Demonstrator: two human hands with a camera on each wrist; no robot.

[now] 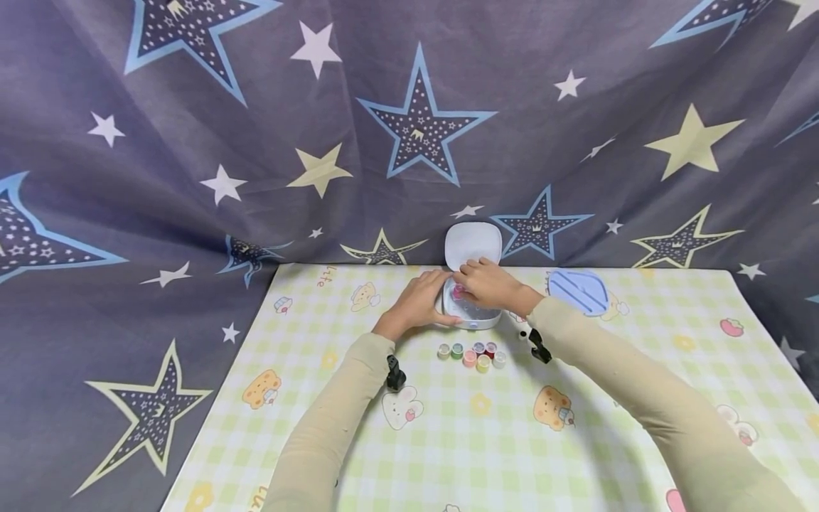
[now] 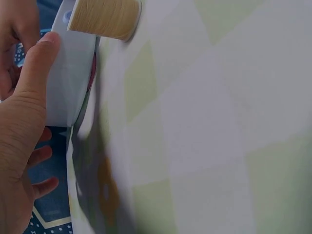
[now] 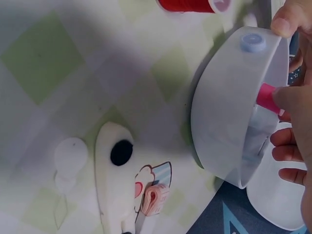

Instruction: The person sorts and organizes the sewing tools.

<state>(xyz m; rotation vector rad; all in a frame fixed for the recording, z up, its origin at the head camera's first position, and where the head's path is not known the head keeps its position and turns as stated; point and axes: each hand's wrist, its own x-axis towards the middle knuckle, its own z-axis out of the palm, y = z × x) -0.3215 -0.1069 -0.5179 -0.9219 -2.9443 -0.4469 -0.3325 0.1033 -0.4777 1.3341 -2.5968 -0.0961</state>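
Observation:
A white lidded box (image 1: 473,325) stands at the table's far edge, its lid (image 1: 473,242) raised against the curtain. My left hand (image 1: 419,300) grips its left side, thumb (image 2: 40,61) on the front wall and fingers spread behind. Over the box's opening, my right hand (image 1: 491,284) pinches a small bright pink piece (image 3: 266,99) between thumb and fingers. That piece looks roughly cylindrical; my fingers cover part of it. The box's inside is mostly hidden in the head view. In front of the box stand several thread spools (image 1: 470,358), among them a tan spool (image 2: 105,18) and a red spool (image 3: 187,5).
A blue divided tray (image 1: 579,291) lies to the right of the box. Near its front right corner are a white tool with a black button (image 3: 117,170), a small white needle threader (image 3: 71,156) and a folded pink strip (image 3: 153,199). The star-patterned curtain hangs directly behind.

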